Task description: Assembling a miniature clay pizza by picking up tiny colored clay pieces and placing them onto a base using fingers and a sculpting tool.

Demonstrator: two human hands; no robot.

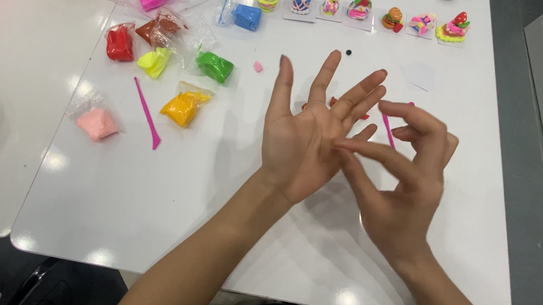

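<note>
White table (133, 203) fills the view, its near edge running just above the person's lap and its right edge close beside the right forearm. Over the middle of it the left hand (304, 132) is held palm up, fingers spread wide apart and holding nothing. The right hand (401, 180) touches that palm with its forefinger, the other fingers curled loosely apart. Partly hidden behind the hands lie red clay bits (363, 115) and a pink stick (387, 129). Left of the left hand sit a yellow clay bag (183, 107), a green clay bag (214, 66) and a pink modelling tool (147, 113). Beyond the hands a row of small clay figures (363, 11) lines the far edge. Bare tabletop lies open between the hands and the near edge.
</note>
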